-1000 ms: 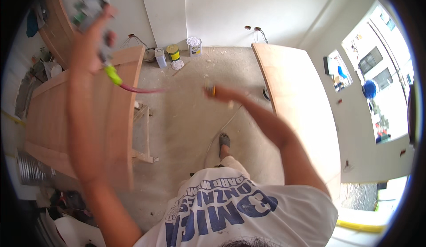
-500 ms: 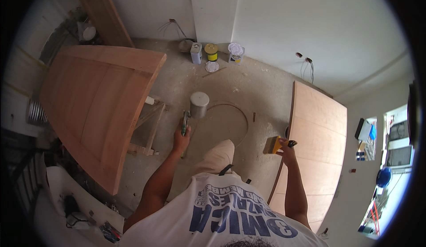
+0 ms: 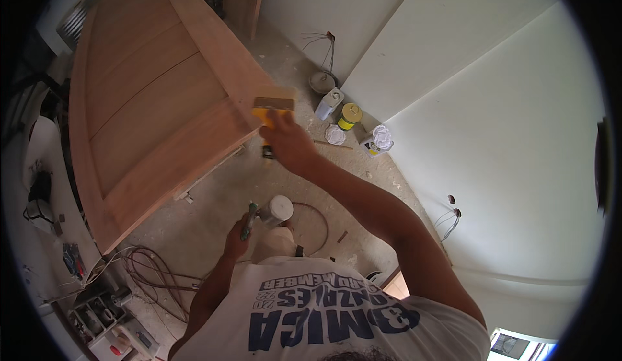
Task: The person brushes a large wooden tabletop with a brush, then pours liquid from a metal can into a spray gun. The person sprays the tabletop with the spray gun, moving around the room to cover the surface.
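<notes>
My right hand [image 3: 287,137] grips a yellow-handled wide brush [image 3: 273,105], blurred at the bristles, over the near right corner of a reddish wooden panelled door [image 3: 142,82]. Whether the bristles touch the wood I cannot tell. Lower down, my left hand [image 3: 238,232] is closed on a grey-green spray gun [image 3: 249,218], beside a cylindrical metal can [image 3: 280,209] with a pale top, standing by my leg. The door lies raised on a wooden support [image 3: 188,196], mostly hidden beneath it.
Several paint containers [image 3: 350,116] and a bucket [image 3: 322,82] line the white wall [image 3: 486,89]. A reddish hose [image 3: 152,270] lies coiled on the floor at lower left, near tool boxes [image 3: 97,325]. Another wooden board [image 3: 243,1] leans at the back. Cables poke from the wall.
The view has turned toward the left door. My right hand with the brush has risen to that door's corner. My left arm has dropped from high up to low beside my leg.
</notes>
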A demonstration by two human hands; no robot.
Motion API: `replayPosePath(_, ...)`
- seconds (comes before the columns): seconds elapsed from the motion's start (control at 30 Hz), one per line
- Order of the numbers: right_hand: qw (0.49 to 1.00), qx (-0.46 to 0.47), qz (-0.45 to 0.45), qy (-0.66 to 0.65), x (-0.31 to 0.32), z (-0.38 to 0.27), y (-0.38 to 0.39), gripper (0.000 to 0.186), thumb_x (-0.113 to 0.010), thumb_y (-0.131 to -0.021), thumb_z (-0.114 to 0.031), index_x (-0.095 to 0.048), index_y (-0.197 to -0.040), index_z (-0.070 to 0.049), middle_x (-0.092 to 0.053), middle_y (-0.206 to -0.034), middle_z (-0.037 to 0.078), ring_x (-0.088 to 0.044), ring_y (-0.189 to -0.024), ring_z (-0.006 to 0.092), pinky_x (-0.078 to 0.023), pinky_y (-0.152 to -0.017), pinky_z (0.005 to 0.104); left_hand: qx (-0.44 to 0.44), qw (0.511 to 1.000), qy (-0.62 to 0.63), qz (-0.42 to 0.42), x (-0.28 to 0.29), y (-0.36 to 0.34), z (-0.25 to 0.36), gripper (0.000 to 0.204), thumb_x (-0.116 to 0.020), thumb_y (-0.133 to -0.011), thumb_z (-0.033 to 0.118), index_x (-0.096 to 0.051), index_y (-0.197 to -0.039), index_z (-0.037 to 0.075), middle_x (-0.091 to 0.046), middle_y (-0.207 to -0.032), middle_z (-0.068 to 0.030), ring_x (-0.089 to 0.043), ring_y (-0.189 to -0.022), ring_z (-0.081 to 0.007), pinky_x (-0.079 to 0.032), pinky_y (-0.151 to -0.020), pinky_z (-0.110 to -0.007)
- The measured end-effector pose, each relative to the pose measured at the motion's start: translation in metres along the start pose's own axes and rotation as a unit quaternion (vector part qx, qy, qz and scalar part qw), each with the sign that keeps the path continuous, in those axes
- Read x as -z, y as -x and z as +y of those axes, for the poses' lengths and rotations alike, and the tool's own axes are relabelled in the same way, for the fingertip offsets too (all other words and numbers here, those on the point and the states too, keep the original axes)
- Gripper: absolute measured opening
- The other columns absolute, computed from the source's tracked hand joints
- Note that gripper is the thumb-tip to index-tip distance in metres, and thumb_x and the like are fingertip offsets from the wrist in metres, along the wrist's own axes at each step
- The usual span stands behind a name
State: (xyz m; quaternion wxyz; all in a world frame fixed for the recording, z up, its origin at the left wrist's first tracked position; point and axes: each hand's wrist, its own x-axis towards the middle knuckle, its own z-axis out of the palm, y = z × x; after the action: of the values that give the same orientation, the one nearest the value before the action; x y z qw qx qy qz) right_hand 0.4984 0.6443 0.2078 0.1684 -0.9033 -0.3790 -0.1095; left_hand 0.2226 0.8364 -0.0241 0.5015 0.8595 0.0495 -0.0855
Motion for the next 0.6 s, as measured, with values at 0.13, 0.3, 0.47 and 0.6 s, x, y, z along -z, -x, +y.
replayPosePath(0.13,0.984,0.090,0.006,0.154,-0.099,0.036,-0.064,0.039,-0.067,-0.084,-0.022,-0.067,-0.122,-0.011,-0.049,-0.142,0.016,-0.050,-0.126,0.0434,-0.052,-0.091,0.0513,0.015,1.000,-0.021,0.005,-0.033,-0.037,0.030,0.061,-0.063,-0.096,0.012,-0.044,-0.153,0.015,-0.063,-0.131,-0.0192,-0.062,-0.120,-0.0393,-0.052,-0.095,-0.047)
replayPosePath(0.3,0.986,0.006,-0.168,0.006,-0.119,0.038,-0.105,0.046,-0.068,-0.085,-0.021,-0.065,-0.128,-0.007,-0.048,-0.142,0.020,-0.052,-0.121,0.0411,-0.050,-0.089,0.0519,0.017,0.999,-0.035,-0.001,-0.079,-0.074,0.052,0.059,-0.063,-0.095,0.009,-0.047,-0.151,0.010,-0.062,-0.132,-0.0200,-0.062,-0.120,-0.0390,-0.052,-0.096,-0.046)
replayPosePath(0.47,0.992,0.034,-0.032,-0.118,-0.057,0.097,-0.066,0.043,-0.069,-0.082,-0.015,-0.065,-0.124,-0.004,-0.051,-0.137,0.020,-0.054,-0.118,0.0370,-0.049,-0.093,0.0487,0.019,0.999,-0.048,-0.006,-0.124,-0.121,0.093,0.056,-0.063,-0.095,0.008,-0.048,-0.149,0.004,-0.060,-0.135,-0.0211,-0.060,-0.122,-0.0397,-0.050,-0.099,-0.046)
replayPosePath(0.6,0.986,0.027,-0.050,-0.155,0.002,0.248,0.077,0.025,-0.067,-0.080,-0.012,-0.071,-0.103,-0.004,-0.062,-0.115,0.014,-0.056,-0.117,0.0345,-0.048,-0.102,0.0418,0.060,0.995,-0.082,0.020,-0.154,-0.144,0.083,0.057,-0.063,-0.096,0.011,-0.046,-0.150,0.003,-0.059,-0.140,-0.0223,-0.057,-0.129,-0.0402,-0.047,-0.106,-0.045)
